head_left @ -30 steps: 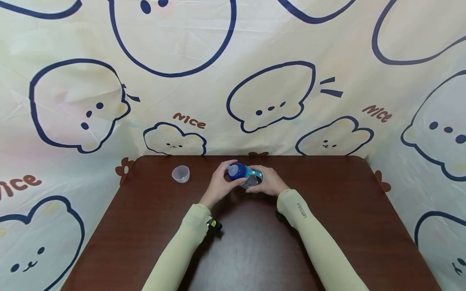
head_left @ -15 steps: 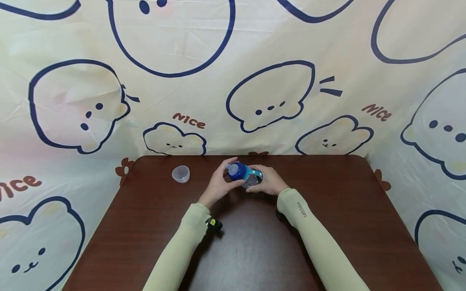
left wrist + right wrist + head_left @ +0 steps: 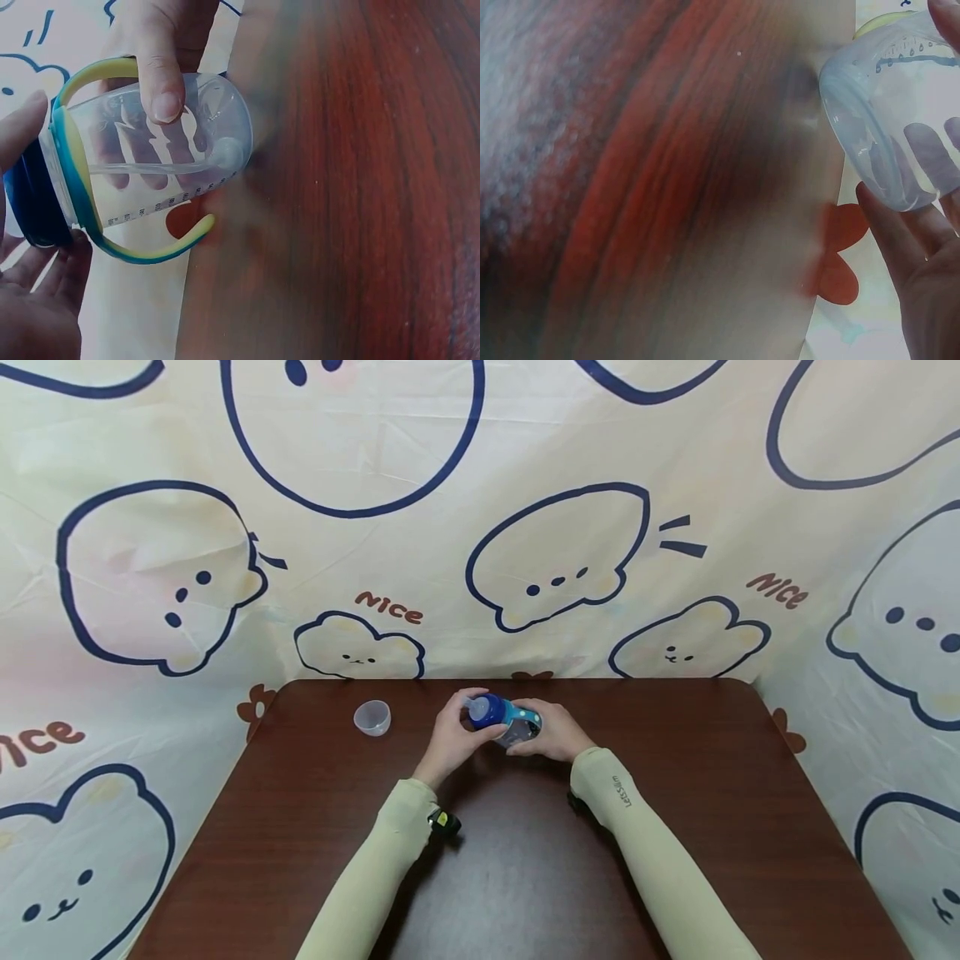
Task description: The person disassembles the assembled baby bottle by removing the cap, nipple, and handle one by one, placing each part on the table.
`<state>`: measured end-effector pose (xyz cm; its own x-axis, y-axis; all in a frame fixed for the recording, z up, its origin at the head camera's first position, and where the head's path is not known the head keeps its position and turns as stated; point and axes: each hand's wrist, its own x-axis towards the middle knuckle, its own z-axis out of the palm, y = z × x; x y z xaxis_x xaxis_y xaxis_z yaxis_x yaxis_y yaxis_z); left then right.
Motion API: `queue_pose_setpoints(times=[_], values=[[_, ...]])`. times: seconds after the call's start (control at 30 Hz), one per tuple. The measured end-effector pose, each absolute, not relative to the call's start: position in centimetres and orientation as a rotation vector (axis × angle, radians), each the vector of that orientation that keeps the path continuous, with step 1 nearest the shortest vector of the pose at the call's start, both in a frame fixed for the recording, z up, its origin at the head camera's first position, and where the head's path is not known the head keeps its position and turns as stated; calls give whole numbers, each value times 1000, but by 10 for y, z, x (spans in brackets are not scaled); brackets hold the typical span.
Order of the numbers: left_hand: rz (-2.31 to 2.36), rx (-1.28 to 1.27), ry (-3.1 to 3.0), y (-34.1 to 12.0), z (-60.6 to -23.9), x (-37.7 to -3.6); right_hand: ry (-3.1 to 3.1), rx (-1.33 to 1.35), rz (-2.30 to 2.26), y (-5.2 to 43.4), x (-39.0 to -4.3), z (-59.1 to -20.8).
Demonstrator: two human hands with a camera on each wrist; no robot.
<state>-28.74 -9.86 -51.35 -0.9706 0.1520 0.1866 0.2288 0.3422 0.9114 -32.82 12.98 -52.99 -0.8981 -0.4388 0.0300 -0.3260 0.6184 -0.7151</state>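
Home corner — cartoon-bear cloth (image 3: pixel 525 485) backdrop

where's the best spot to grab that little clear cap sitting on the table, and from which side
Take the clear cap by its rim, coming straight down from above. It seems to sit mouth-up on the table, apart from the bottle that the left hand and right hand hold, so thumb and finger can probably pinch across its round wall. The left hand is nearer.
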Motion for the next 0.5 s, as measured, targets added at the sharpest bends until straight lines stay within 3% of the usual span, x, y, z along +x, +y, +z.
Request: queue_pose_setpoints(times=[0.5], values=[[-1881, -514, -2434, -107, -513, -289, 2671, -602, -1141, 129, -329, -530]])
